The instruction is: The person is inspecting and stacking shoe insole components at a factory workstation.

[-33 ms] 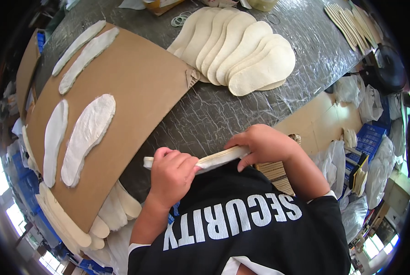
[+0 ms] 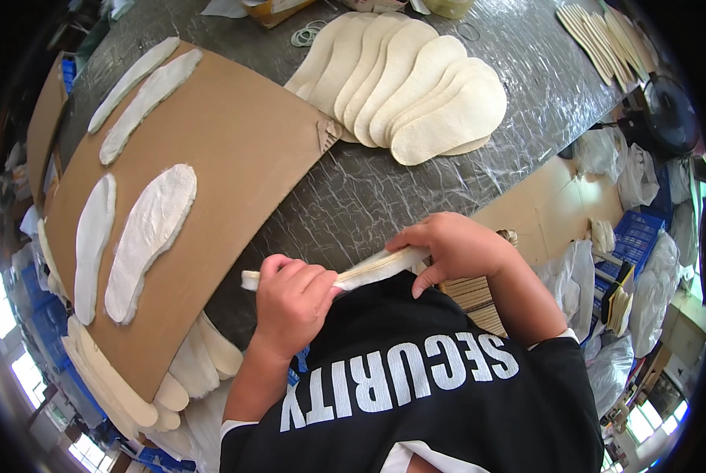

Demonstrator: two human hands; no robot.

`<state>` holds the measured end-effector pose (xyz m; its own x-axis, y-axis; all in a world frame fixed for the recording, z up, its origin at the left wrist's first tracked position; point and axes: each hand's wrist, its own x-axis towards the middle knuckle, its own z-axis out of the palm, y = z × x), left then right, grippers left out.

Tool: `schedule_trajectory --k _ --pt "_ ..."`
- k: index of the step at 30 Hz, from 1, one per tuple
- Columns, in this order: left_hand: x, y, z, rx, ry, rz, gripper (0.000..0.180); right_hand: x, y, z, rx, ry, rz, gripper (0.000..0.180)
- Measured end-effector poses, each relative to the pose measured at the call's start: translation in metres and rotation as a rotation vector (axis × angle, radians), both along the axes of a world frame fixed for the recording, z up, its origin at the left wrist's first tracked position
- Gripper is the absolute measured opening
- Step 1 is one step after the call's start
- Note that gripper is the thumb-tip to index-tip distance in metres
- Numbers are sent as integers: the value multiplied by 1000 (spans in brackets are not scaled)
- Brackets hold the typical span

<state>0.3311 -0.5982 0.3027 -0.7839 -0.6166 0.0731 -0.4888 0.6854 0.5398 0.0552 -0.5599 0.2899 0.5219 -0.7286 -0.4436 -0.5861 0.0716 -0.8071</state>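
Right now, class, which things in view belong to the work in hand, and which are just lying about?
Likely in the work:
- layered insole, in left hand and right hand
- white insoles
- cardboard
- fanned insoles

Probably lying about:
- plastic bags
- blue box

The left hand (image 2: pixel 294 303) hides part of the pale insole (image 2: pixel 373 270), whose right end disappears behind the right hand (image 2: pixel 451 248), while the upper edge crops a yellowish container (image 2: pixel 450 8) and a cardboard box (image 2: pixel 278 11).
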Motion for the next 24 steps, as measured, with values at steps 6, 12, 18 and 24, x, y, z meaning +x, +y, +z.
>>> schedule_trajectory --k 6,12,18,24 --pt "8 5 -8 -166 61 48 21 -1 17 -26 -282 -361 -381 74" --pt "2 9 -15 -168 -36 113 26 24 30 -39 -294 -280 -582 33" --pt "-21 9 -31 -86 47 84 31 39 33 -45 -371 -275 -663 32" --pt "-17 6 -39 -149 223 36 29 38 32 -38 -375 -305 -648 37"
